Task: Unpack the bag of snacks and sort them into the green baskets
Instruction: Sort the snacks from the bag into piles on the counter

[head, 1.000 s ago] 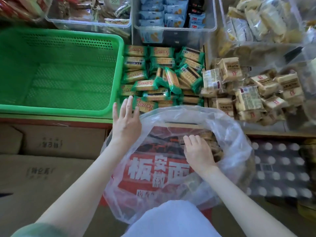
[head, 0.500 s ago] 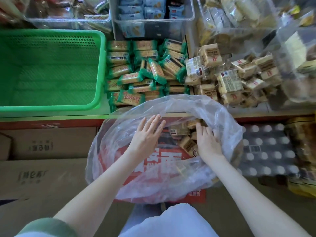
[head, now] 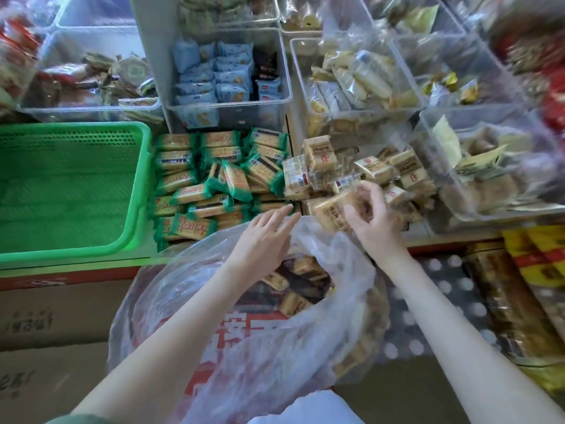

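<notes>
The clear, crinkled plastic bag (head: 244,316) sags open in front of the person, with small tan-wrapped snacks (head: 293,301) showing at its bottom. The right hand (head: 371,214) grips a bunch of those tan packets (head: 331,211) just above the beige pile (head: 367,172) on the shelf. The left hand (head: 263,240) hovers open over the bag's rim, beside the green-wrapped biscuits (head: 214,185) and the green basket (head: 73,191).

No print reads clearly: the red carton (head: 244,335) under the plastic bag (head: 321,338) shows partial white Chinese characters, illegible; at nine o'clock, the cardboard boxes' (head: 46,325) stamps blur.
</notes>
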A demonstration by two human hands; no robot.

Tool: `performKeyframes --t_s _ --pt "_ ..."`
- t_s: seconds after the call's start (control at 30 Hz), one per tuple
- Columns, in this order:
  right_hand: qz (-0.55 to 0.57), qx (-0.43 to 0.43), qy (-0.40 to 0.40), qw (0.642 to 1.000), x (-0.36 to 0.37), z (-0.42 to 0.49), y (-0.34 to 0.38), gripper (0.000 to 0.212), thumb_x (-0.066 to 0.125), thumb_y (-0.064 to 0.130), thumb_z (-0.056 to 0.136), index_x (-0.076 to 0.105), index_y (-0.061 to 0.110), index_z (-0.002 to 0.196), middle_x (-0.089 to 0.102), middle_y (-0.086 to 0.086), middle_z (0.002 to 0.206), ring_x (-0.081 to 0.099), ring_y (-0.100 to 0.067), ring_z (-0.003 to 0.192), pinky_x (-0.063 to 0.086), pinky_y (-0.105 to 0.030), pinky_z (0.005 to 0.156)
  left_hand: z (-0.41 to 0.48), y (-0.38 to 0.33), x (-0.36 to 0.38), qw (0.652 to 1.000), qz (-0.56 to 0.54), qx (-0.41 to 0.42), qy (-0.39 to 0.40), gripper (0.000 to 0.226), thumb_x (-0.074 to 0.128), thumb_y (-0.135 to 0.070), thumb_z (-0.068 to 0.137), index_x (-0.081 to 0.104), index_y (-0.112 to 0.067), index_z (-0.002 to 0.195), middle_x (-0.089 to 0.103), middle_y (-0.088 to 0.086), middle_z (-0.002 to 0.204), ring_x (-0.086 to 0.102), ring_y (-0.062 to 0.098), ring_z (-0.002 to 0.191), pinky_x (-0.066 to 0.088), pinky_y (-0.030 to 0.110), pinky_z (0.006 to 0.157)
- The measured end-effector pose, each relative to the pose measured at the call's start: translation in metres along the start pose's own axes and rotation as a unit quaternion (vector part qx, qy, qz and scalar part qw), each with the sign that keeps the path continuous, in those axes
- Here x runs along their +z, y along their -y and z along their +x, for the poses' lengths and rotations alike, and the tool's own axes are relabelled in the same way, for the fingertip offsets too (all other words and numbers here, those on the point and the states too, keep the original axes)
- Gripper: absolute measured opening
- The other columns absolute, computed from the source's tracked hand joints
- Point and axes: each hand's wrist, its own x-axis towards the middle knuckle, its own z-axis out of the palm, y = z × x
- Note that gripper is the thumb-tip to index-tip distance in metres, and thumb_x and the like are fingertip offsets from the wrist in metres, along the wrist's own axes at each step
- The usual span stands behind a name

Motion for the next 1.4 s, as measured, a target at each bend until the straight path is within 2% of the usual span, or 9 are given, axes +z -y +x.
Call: performKeyframes --t_s 0.13,0.33,0.57,0.7,0.83,1.0,1.1,1.23,1.4 --pt "0.050 0.089 -0.160 0.982 -0.029 0.059 -0.028 0.036 0.053 0.023 0.097 0.045 0.017 0.132 0.055 -0.002 0.123 0.052 -0.011 0.100 0.036 -0.001 0.065 0.034 -0.015 0.006 0.999 0.025 -0.018 -0.018 0.052 0.071 -0.013 0.082 0.056 -0.006 0.131 0.057 0.016 0.133 0.058 0.034 0.115 0.049 0.044 0.094" --pt "-0.225 0.172 -0.035 0.958 -0.041 0.111 -0.079 0.047 0.039 0.038 0.101 0.046 0.011 0.139 0.043 -0.015 0.142 0.032 -0.033 0.129 0.025 -0.040 0.107 0.050 -0.017 0.023 0.998 0.051 -0.027 -0.022 0.053 0.076 -0.011 0.075 0.062 -0.005 0.125 0.060 0.016 0.128 0.061 0.034 0.111 0.050 0.045 0.093" --pt "-0.204 -0.141 -0.200 0.948 0.002 0.061 -0.038 0.034 0.055 0.016 0.090 0.054 0.003 0.122 0.055 -0.014 0.119 0.041 -0.022 0.107 0.033 -0.030 0.093 0.010 0.004 0.035 0.995 0.070 -0.072 -0.003 0.043 0.072 -0.011 0.081 0.063 -0.002 0.122 0.060 0.020 0.127 0.060 0.037 0.112 0.049 0.048 0.095" --pt "-0.163 -0.301 0.027 0.939 0.070 -0.012 -0.022 0.028 0.051 0.012 0.090 0.059 0.004 0.116 0.061 -0.009 0.105 0.055 -0.022 0.097 0.043 -0.028 0.090 -0.039 0.025 0.044 0.991 0.105 -0.083 0.017 0.044 0.039 -0.026 0.097 0.058 0.000 0.127 0.059 0.023 0.128 0.058 0.037 0.118 0.036 0.046 0.106" --pt "-0.274 -0.297 0.246 0.881 0.142 -0.063 -0.045 0.036 0.067 0.014 0.076 0.063 0.006 0.111 0.064 -0.009 0.092 0.062 -0.026 0.080 0.054 -0.033 0.068 -0.085 0.044 0.045 0.985 0.138 -0.089 0.053 0.073 0.072 -0.015 0.078 0.041 -0.007 0.144 0.045 0.023 0.143 0.043 0.038 0.134 0.019 0.048 0.113" --pt "-0.434 -0.188 0.365 0.802 0.193 -0.080 -0.073 0.075 0.057 0.019 0.091 0.013 0.027 0.152 0.020 -0.015 0.151 0.038 -0.038 0.126 0.035 -0.046 0.103 -0.120 0.060 0.039 0.978 0.158 -0.118 0.072 0.085 0.071 0.004 0.066 0.042 -0.008 0.145 0.038 0.024 0.148 0.035 0.039 0.138 0.016 0.052 0.116" --pt "-0.430 -0.202 0.386 0.790 0.202 -0.077 -0.073 0.075 0.050 0.016 0.095 0.005 0.035 0.152 0.010 -0.011 0.156 0.033 -0.037 0.129 0.032 -0.045 0.104 -0.135 0.075 0.036 0.977 0.158 -0.122 0.073 0.091 0.066 0.013 0.059 0.044 -0.011 0.144 0.039 0.026 0.147 0.037 0.041 0.137 0.021 0.056 0.113" --pt "-0.314 -0.356 0.372 0.798 0.191 -0.082 -0.054 0.075 0.066 0.010 0.079 0.035 0.025 0.146 0.042 -0.010 0.145 0.049 -0.032 0.117 0.042 -0.043 0.095 -0.143 0.095 0.027 0.980 0.141 -0.119 0.074 0.090 0.071 0.015 0.056 0.050 -0.010 0.140 0.039 0.027 0.146 0.039 0.043 0.134 0.022 0.058 0.108" --pt "-0.211 -0.300 0.214 0.905 0.141 -0.068 -0.023 0.078 0.076 0.014 0.075 0.035 0.013 0.142 0.047 -0.010 0.139 0.045 -0.023 0.126 0.040 -0.042 0.104 -0.121 0.101 0.006 0.992 0.083 -0.068 0.072 0.080 0.081 0.001 0.056 0.058 -0.009 0.132 0.044 0.025 0.143 0.044 0.040 0.132 0.031 0.058 0.107"
